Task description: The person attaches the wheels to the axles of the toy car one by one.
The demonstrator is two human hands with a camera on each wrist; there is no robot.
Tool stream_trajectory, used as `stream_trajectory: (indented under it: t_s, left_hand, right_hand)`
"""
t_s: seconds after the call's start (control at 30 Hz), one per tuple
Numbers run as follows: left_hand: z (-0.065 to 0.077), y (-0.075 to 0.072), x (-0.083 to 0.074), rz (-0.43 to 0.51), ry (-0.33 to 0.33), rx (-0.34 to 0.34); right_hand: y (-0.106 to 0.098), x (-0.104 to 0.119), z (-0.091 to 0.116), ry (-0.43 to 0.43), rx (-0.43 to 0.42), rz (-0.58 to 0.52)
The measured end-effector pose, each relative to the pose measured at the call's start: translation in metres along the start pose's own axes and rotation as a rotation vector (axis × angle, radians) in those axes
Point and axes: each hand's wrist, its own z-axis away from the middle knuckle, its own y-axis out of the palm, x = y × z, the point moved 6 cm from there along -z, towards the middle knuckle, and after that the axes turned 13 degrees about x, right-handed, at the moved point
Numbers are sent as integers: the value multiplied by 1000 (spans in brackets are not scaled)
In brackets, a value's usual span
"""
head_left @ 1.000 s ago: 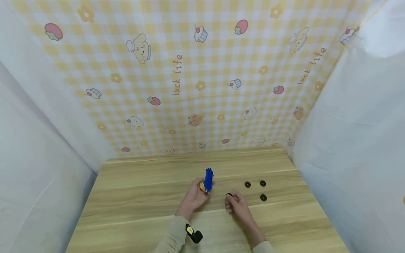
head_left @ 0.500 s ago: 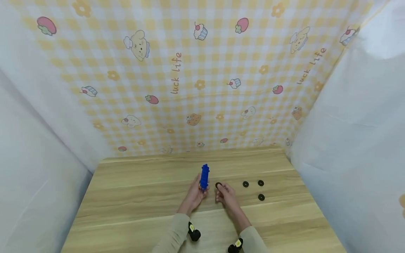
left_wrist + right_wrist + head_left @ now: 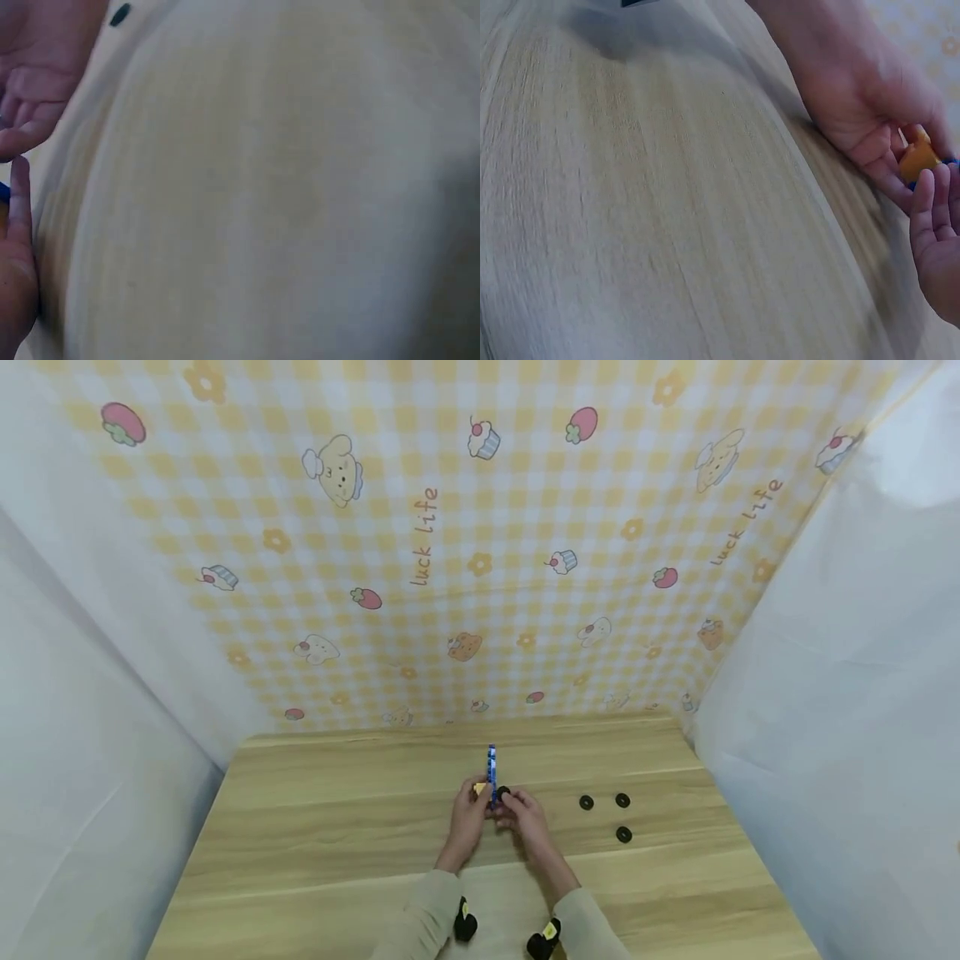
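Note:
Near the middle of the table, my left hand (image 3: 467, 820) grips a blue-and-yellow toy (image 3: 492, 762), a long blue plate with a yellow part on its left side. The plate stands edge-on to the head view. My right hand (image 3: 529, 827) pinches a small black ring (image 3: 503, 792), like a toy tyre, against or very close to the plate's right face; contact cannot be told. In the right wrist view the toy's yellow part (image 3: 919, 159) shows between both hands, and the ring is hidden. The left wrist view catches only parts of the two hands.
Several things lie around: to the right on the wooden table (image 3: 337, 827) are three more black rings (image 3: 587, 802). A yellow checked cloth (image 3: 480, 610) hangs behind the table, and white sheets (image 3: 840, 710) flank it. Each sleeve bears a small black camera (image 3: 465, 925).
My right hand has carried the black ring left to the toy. My left hand has turned the toy from showing its broad blue face to edge-on. The three rings stay on the table.

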Motion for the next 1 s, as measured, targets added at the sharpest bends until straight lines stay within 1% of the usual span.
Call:
stream_trajectory:
  t_s: [0.03, 0.1, 0.2, 0.27, 0.37, 0.47, 0.57, 0.67, 0.8, 0.97, 1.0]
  left_hand:
    - [5, 1, -6, -47, 15, -5]
    - [9, 3, -7, -86, 31, -10]
    - [13, 6, -8, -79, 50, 13]
    - [13, 7, -4, -65, 51, 18]
    - [18, 9, -14, -67, 56, 46]
    - [21, 11, -27, -99, 57, 64]
    - [22, 13, -33, -165, 55, 42]
    - [17, 12, -21, -191, 48, -1]
    - [9, 10, -4, -229, 60, -33]
    - [8, 9, 0, -276, 68, -42]
    - [8, 9, 0, -271, 65, -39]
  right_hand:
    - [2, 1, 1, -3, -3, 23]
    - [5, 4, 2, -14, -8, 62]
    - [8, 7, 3, -27, -11, 101]
    - [10, 8, 3, -26, -9, 131]
    - [10, 8, 3, -23, -12, 162]
    - [7, 6, 1, -25, -18, 182]
    - [6, 6, 0, -31, -11, 182]
    - [7, 6, 2, -40, 4, 190]
    - [8, 7, 4, -72, 3, 234]
    - [10, 8, 6, -81, 14, 317]
    - [10, 8, 7, -78, 13, 331]
